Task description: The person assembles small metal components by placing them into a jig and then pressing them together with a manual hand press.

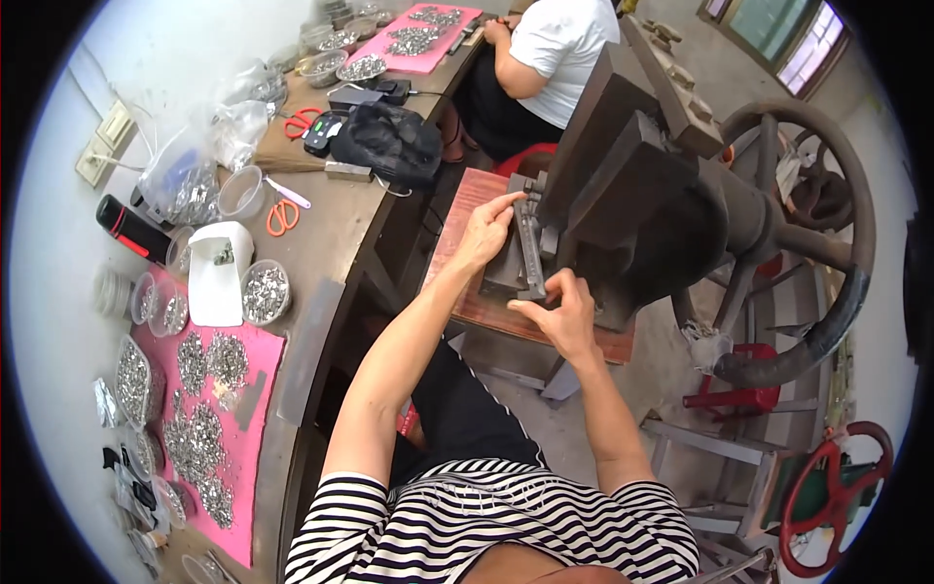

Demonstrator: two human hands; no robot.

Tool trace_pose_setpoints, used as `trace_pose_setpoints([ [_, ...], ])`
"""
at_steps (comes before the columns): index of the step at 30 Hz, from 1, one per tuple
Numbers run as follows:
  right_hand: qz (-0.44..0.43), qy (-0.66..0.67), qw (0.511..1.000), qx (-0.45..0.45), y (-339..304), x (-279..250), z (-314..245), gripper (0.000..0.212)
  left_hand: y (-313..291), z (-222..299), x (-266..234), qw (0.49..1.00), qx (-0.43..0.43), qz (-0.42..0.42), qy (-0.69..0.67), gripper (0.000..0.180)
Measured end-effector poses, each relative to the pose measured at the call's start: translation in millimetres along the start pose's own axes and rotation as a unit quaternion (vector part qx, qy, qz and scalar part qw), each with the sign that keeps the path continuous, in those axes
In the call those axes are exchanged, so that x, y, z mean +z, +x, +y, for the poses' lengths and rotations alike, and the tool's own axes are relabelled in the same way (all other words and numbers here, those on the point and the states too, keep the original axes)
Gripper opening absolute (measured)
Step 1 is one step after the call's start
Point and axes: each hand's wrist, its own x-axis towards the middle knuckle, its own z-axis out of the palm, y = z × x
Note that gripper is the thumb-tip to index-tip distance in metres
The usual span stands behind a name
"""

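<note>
- Two bare hands of ours are resting at opposite ends of one slim, dark metal bar [530, 255], which is lying lengthwise between them on a grey metal block [499, 275].
- Our left hand [486, 232] is lying at the bar's far end, its forefinger stretching out toward that tip; its thumb is hiding from us, so we are not able to tell whether it is pinching.
- Our right hand [567, 316] is sitting at the bar's near end, its thumb and forefinger standing apart around that end; we are not able to tell whether they are gripping it.
- Block and bar are sitting above the near edge of a reddish wooden tabletop [465, 204], whose left edge is showing bare.
- Just right of the bar, a dark, heavy press [623, 175] is rising, with a large handwheel [861, 224] standing on its far right side.
- Well to our left, a worktop [331, 214] is carrying orange-handled scissors [283, 216] and, along its left edge, a pink mat [243, 496] with small metal pieces [199, 438].
- Beyond that worktop's far right edge, a person in a white top [559, 49] is sitting.
</note>
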Motion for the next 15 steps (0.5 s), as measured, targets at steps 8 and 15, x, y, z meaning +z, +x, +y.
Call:
trace_pose_setpoints([
  [8,0.015,0.035,0.999,0.017,-10,-6,2,0.049,-18,10,12,0.998,-0.006,-0.045,0.041,0.049],
  [15,0.204,-0.209,0.932,-0.216,-9,-152,-51,0.037,-79,18,-8,0.982,0.052,-0.101,0.149,0.091],
])
